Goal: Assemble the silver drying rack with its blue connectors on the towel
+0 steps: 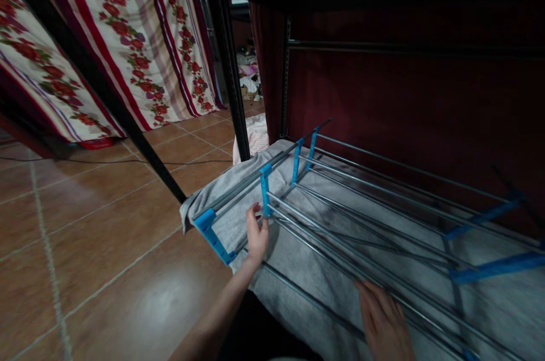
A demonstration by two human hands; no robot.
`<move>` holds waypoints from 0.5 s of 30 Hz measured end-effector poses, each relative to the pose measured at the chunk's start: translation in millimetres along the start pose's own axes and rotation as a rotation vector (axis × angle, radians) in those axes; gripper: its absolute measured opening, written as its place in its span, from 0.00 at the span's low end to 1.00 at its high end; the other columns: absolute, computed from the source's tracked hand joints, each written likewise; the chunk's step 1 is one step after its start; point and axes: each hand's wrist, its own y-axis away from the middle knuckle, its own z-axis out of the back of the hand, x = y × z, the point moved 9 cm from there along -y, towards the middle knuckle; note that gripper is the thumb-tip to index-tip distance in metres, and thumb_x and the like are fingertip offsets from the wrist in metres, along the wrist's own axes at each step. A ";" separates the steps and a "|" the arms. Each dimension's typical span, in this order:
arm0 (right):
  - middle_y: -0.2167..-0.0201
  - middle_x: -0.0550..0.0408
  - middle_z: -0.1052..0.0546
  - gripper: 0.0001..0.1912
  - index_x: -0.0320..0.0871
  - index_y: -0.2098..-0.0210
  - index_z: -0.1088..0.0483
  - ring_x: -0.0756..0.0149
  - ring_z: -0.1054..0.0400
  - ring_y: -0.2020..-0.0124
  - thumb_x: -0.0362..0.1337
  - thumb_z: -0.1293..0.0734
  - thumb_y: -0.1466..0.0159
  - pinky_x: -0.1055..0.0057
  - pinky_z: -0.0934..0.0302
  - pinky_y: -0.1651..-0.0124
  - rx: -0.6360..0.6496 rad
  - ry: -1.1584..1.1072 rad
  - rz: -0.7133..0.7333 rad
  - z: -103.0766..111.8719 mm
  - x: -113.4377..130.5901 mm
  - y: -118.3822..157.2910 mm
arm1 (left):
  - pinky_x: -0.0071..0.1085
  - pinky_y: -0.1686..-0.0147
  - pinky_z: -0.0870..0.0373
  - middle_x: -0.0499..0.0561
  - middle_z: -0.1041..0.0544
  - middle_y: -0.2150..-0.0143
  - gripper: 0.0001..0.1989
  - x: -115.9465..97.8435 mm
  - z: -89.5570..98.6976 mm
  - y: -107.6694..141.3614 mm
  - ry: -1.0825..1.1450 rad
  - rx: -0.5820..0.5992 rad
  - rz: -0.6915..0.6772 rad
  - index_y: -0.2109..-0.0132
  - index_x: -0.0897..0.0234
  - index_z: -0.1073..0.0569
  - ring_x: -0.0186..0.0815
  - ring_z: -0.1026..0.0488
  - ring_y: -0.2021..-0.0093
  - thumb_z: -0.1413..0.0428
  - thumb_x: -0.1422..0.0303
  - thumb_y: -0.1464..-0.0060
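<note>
"So, far left, what do we have?"

"We see a white cloth curtain with red roses and dark red stripes above a brown tiled floor. A slanted black metal bar crosses in front of both."

"Next, going right?"

"We get an angular blue plastic bracket at the near left corner of a rack of silver metal rods. That rack lies on a soft grey cloth, in the middle and right of our view."

"Left hand?"

"We mark the bare left hand just beside an upright blue plastic bracket, fingers loosely curled, thumb and fingers parted, nothing between them. Whether a fingertip touches that bracket, we can't tell."

"Behind it?"

"We have an upright black metal post, and two more blue uprights on the rack, farther back."

"Right hand?"

"We put the bare right hand low down at the near rods, back of the hand up, fingers together. We can't tell if it grips a rod; the palm is hidden."

"Far right?"

"We log a long blue plastic bracket at the rack's other end, with a dark red cloth hanging behind the rack."
</note>
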 end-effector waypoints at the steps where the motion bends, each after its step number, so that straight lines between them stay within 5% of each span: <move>1: 0.52 0.48 0.23 0.21 0.45 0.49 0.30 0.57 0.29 0.52 0.24 0.44 0.35 0.59 0.36 0.54 -0.017 0.013 -0.013 -3.8 -6.2 10.0 | 0.42 0.44 0.32 0.57 0.32 0.45 0.20 -4.4 0.9 7.1 -0.044 0.009 -0.032 0.41 0.59 0.38 0.41 0.33 0.43 0.53 0.72 0.41; 4: 0.53 0.51 0.22 0.20 0.47 0.53 0.27 0.57 0.29 0.53 0.24 0.44 0.36 0.60 0.35 0.57 -0.048 0.025 -0.058 -11.7 -26.6 35.2 | 0.44 0.42 0.34 0.56 0.31 0.48 0.18 -26.0 -15.0 29.7 -0.173 0.176 -0.180 0.45 0.60 0.34 0.41 0.33 0.44 0.56 0.74 0.40; 10: 0.59 0.50 0.22 0.17 0.48 0.56 0.25 0.57 0.28 0.57 0.35 0.45 0.31 0.60 0.33 0.58 -0.090 -0.061 -0.327 -6.9 -58.1 58.5 | 0.46 0.37 0.39 0.58 0.32 0.41 0.25 -92.7 -91.0 107.0 -0.310 0.773 -0.664 0.39 0.60 0.35 0.43 0.38 0.37 0.55 0.79 0.42; 15: 0.55 0.50 0.24 0.17 0.48 0.54 0.27 0.59 0.28 0.55 0.39 0.46 0.30 0.61 0.32 0.57 -0.106 -0.089 -0.467 -3.1 -61.9 73.1 | 0.47 0.33 0.47 0.57 0.33 0.37 0.30 -118.0 -136.2 153.3 -0.357 0.985 -0.860 0.35 0.58 0.39 0.44 0.39 0.35 0.50 0.78 0.43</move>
